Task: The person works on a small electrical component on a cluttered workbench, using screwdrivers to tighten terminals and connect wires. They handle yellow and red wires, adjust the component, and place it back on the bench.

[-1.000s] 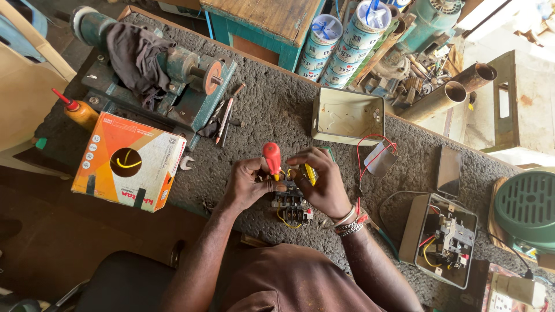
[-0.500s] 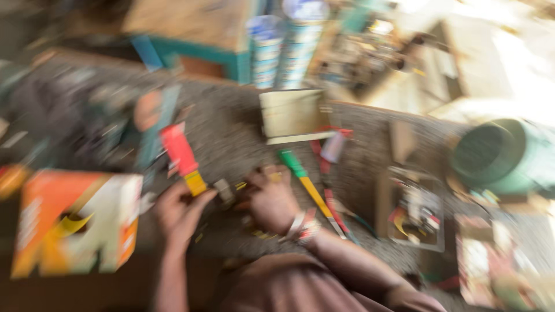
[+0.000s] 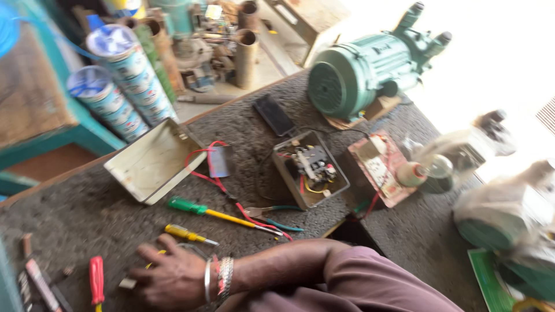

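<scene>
My right hand [image 3: 167, 277], with metal bangles on the wrist, lies palm down on the dark bench at the lower left. Its fingers reach left toward a small pale piece [image 3: 127, 283]; whether anything sits under the palm is hidden. A red-handled screwdriver [image 3: 96, 278] lies just left of the fingers. A short yellow-handled screwdriver [image 3: 180, 233] lies right above the hand, and a green-handled one with a yellow shaft [image 3: 191, 207] lies beyond it. My left hand is out of view.
An empty metal box cover [image 3: 151, 163] with red wires [image 3: 215, 180] sits mid-bench. Right of it stand an open switch box [image 3: 289, 176], a reddish box [image 3: 370, 173], a black phone [image 3: 275, 114] and a green motor [image 3: 355, 72]. Printed cans [image 3: 118, 86] lean at the back left.
The view has swung right along the bench. The red screwdriver, held upright a second ago, now lies on the bench, and my left hand has left the picture.
</scene>
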